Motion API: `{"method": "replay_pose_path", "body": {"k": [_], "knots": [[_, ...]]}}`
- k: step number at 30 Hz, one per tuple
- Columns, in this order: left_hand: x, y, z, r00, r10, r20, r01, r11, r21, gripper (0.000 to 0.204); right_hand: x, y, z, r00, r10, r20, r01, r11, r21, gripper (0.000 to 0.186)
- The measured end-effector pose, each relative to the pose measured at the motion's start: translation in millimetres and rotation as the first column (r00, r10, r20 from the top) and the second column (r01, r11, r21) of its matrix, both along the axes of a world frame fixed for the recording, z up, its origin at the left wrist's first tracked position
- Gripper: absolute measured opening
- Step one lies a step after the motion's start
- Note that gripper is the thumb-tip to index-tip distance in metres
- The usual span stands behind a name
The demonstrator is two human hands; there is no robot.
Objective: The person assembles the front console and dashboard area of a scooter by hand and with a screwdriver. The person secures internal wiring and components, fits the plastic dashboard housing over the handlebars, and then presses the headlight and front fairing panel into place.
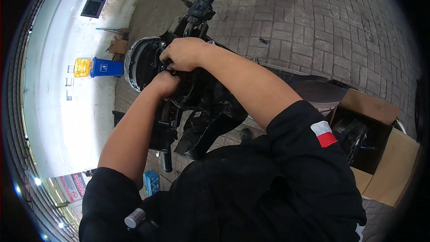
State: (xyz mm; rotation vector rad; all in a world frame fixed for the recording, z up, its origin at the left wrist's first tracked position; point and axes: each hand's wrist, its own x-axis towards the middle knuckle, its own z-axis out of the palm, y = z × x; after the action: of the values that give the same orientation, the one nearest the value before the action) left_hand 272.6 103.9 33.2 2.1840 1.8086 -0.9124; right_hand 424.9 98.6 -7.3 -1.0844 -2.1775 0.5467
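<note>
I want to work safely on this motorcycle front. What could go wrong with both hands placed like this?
Both the left hand and the right hand press close together among black parts behind the headlight housing, so fingers might get pinched. The light there is poor, so a small part could drop unseen onto the brick paving.

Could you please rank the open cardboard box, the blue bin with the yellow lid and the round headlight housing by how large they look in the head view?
1. Open cardboard box, plainly largest, though it lies nearer the camera.
2. Round headlight housing.
3. Blue bin with the yellow lid, smallest in the picture, but it stands farther off.
</note>
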Motion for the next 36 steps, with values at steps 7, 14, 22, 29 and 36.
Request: {"method": "replay_pose_path", "body": {"k": [7, 14, 22, 29, 36], "knots": [[1.1, 2.3, 1.5, 0.883, -0.385, -0.269, 0.363, 0.923, -0.130, 0.026, 3.0, 3.3, -1.2, 0.999, 0.023, 0.035, -0.024, 1.000, 0.018, 0.029], [-6.4, 2.2, 2.2, 0.926, -0.342, -0.158, 0.338, 0.940, -0.056, 0.025, -2.8, 2.9, 1.1, 0.999, 0.015, 0.044, -0.013, 0.999, -0.030, 0.029], [-4.3, 6.5, 2.6, 0.997, -0.064, -0.049, 0.061, 0.995, -0.077, 0.029, -0.7, -1.6, 7.5, 0.999, 0.000, 0.049, 0.005, 0.995, -0.096, 0.030], [8.2, -5.5, 16.2, 0.976, 0.127, 0.179, -0.108, 0.988, -0.109, 0.033, 0.1, -0.4, 2.7, 0.996, 0.009, 0.092, -0.004, 0.998, -0.062, 0.029], [1.0, 3.2, 12.7, 0.977, 0.140, 0.164, -0.116, 0.982, -0.147, 0.038, 4.4, 3.1, 2.9, 0.999, 0.028, -0.016, -0.030, 0.995, -0.094, 0.033]]}}
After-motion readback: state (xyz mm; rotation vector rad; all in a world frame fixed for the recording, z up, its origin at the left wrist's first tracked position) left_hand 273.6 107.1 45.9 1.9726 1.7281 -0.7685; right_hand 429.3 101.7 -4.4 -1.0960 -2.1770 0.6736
